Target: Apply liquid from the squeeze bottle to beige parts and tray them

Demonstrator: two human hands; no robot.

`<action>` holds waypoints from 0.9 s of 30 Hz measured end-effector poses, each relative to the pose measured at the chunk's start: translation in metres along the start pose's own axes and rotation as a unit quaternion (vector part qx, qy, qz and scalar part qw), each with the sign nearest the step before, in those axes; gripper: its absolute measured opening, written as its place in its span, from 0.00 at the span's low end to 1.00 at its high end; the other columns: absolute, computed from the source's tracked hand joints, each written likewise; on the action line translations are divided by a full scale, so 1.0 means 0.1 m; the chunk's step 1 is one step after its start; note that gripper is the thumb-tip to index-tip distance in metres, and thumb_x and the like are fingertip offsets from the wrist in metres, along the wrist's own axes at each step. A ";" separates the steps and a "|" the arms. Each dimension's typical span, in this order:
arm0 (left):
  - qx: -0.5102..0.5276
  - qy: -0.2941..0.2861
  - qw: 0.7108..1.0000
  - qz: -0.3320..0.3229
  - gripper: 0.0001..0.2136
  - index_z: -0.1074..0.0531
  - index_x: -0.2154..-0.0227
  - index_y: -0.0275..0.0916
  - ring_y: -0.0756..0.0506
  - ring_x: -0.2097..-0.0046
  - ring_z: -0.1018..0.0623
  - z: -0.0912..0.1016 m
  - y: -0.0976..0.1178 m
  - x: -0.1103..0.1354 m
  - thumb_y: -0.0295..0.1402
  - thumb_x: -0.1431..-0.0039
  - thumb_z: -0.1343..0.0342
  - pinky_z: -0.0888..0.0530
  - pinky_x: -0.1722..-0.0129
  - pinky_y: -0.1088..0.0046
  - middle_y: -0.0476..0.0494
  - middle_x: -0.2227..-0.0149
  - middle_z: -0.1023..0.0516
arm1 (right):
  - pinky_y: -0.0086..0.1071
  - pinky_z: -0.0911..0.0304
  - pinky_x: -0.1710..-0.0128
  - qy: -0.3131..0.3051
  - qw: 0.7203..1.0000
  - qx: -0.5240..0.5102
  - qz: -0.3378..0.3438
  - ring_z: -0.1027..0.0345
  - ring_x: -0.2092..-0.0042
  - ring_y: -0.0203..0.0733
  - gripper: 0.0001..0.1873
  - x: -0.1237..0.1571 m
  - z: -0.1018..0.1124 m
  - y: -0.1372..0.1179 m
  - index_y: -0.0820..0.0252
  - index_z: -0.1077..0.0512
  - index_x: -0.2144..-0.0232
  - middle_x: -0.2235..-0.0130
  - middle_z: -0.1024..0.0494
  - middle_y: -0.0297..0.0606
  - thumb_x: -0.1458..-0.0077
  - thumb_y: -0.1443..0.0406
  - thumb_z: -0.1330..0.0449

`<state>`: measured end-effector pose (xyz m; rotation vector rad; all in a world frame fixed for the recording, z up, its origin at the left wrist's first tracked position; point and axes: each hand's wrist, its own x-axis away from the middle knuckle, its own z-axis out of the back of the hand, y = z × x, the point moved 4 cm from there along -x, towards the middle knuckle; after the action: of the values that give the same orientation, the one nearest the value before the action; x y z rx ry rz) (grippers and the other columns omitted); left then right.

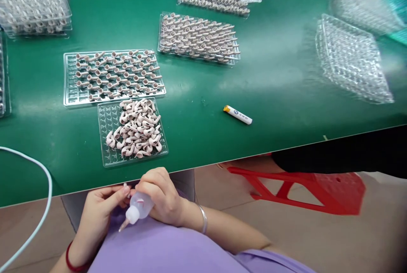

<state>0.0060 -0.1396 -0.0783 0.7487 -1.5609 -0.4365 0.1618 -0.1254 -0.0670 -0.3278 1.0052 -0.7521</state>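
My left hand [99,210] pinches a small whitish piece [126,189] between thumb and forefinger, just below the table's edge. It looks like an earbud shell, though most of it is hidden. Wrapped round a translucent squeeze bottle [141,206] with a thin nozzle is my right hand [163,196], its fingertips close to the left ones. The nozzle points down and to the left, away from the piece. In front of my hands, a clear plastic tray [109,129] carries a loose heap of pale earbud shells [138,131].
Behind it lies a clear tray [70,82] of earbud shells in rows. More filled trays [199,37] stand farther back, with stacked trays [33,6] at left and clear trays [354,59] at right. A white BMW-marked tube [238,114], a pale cable [47,175] and a red stool [337,192] also show.
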 end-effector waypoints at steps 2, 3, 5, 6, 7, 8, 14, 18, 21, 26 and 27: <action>0.013 0.005 1.000 0.003 0.11 0.18 0.76 0.36 0.50 0.74 0.28 0.01 -0.02 -0.01 0.40 0.59 0.29 0.31 0.76 0.77 0.44 0.76 0.20 | 0.37 0.36 0.65 0.000 1.000 0.001 0.001 0.35 0.64 0.43 0.08 0.00 0.00 0.00 0.61 0.33 0.58 0.66 0.26 0.41 0.42 0.71 0.44; 0.020 0.005 1.000 0.005 0.11 0.17 0.75 0.37 0.49 0.73 0.28 0.01 -0.03 -0.01 0.39 0.59 0.29 0.30 0.75 0.77 0.44 0.76 0.20 | 0.37 0.36 0.65 0.000 1.000 0.002 0.000 0.35 0.65 0.43 0.08 -0.01 0.00 0.00 0.61 0.33 0.58 0.66 0.26 0.41 0.42 0.71 0.44; 0.029 0.000 1.000 0.005 0.12 0.17 0.74 0.37 0.48 0.72 0.27 0.02 -0.05 -0.04 0.39 0.61 0.28 0.29 0.73 0.75 0.43 0.76 0.20 | 0.37 0.36 0.65 0.000 1.000 0.006 -0.002 0.35 0.65 0.43 0.08 -0.01 0.01 -0.01 0.61 0.33 0.58 0.66 0.26 0.42 0.42 0.71 0.44; 0.032 -0.002 0.999 0.004 0.12 0.17 0.74 0.37 0.48 0.72 0.26 0.02 -0.05 -0.05 0.39 0.61 0.28 0.29 0.73 0.75 0.43 0.76 0.20 | 0.38 0.35 0.65 0.000 1.000 0.007 -0.004 0.35 0.65 0.43 0.08 -0.02 0.01 -0.01 0.61 0.33 0.58 0.66 0.26 0.42 0.42 0.71 0.44; 0.036 -0.003 0.999 0.002 0.12 0.17 0.74 0.37 0.48 0.73 0.26 0.01 -0.06 -0.06 0.39 0.63 0.27 0.29 0.73 0.74 0.43 0.77 0.20 | 0.38 0.35 0.65 0.001 1.000 0.010 -0.006 0.35 0.65 0.44 0.08 -0.02 0.01 -0.02 0.61 0.34 0.58 0.66 0.26 0.42 0.42 0.71 0.44; 0.041 -0.001 0.999 0.000 0.13 0.17 0.75 0.37 0.48 0.73 0.27 0.01 -0.06 -0.07 0.39 0.64 0.27 0.29 0.74 0.74 0.43 0.77 0.21 | 0.38 0.35 0.65 0.001 1.000 0.012 -0.009 0.35 0.64 0.44 0.09 -0.02 0.01 -0.03 0.60 0.34 0.58 0.66 0.26 0.42 0.42 0.71 0.44; 0.043 0.004 0.999 -0.010 0.14 0.18 0.78 0.37 0.46 0.74 0.26 -0.01 -0.03 -0.08 0.41 0.66 0.27 0.28 0.74 0.73 0.43 0.78 0.21 | 0.37 0.37 0.65 0.010 0.999 0.017 -0.025 0.35 0.65 0.44 0.10 -0.04 0.01 -0.03 0.59 0.34 0.57 0.66 0.27 0.41 0.41 0.70 0.44; -0.063 -0.025 0.997 -0.033 0.14 0.17 0.75 0.37 0.47 0.74 0.26 0.07 0.02 -0.03 0.44 0.60 0.30 0.29 0.74 0.74 0.43 0.77 0.20 | 0.36 0.35 0.66 -0.013 0.999 -0.034 -0.034 0.34 0.65 0.43 0.11 -0.08 0.06 0.01 0.58 0.35 0.55 0.64 0.27 0.41 0.42 0.70 0.43; -0.165 -0.034 0.982 -0.091 0.12 0.17 0.75 0.39 0.48 0.74 0.26 0.10 0.13 0.06 0.43 0.56 0.32 0.29 0.74 0.76 0.43 0.77 0.20 | 0.33 0.33 0.67 0.005 0.989 -0.126 -0.082 0.33 0.65 0.40 0.17 -0.12 0.20 0.08 0.56 0.36 0.55 0.64 0.28 0.38 0.44 0.68 0.37; -0.235 -0.004 0.939 -0.250 0.07 0.18 0.75 0.41 0.47 0.71 0.22 0.07 0.35 0.18 0.39 0.53 0.33 0.26 0.72 0.77 0.44 0.72 0.19 | 0.34 0.32 0.65 0.085 0.979 -0.131 -0.134 0.33 0.65 0.40 0.20 -0.19 0.48 0.21 0.55 0.37 0.57 0.65 0.30 0.35 0.47 0.61 0.32; -0.241 -0.001 0.930 -0.278 0.06 0.18 0.75 0.42 0.47 0.70 0.22 0.05 0.39 0.19 0.38 0.52 0.33 0.26 0.72 0.77 0.44 0.72 0.19 | 0.34 0.32 0.65 0.095 0.977 -0.125 -0.144 0.33 0.65 0.40 0.19 -0.20 0.52 0.24 0.54 0.37 0.58 0.65 0.30 0.35 0.46 0.61 0.32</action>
<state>-0.0071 -0.1256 -0.0390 0.7893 -1.1478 -1.1921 0.2100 -0.0988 -0.0416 -0.6383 1.2529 -0.9334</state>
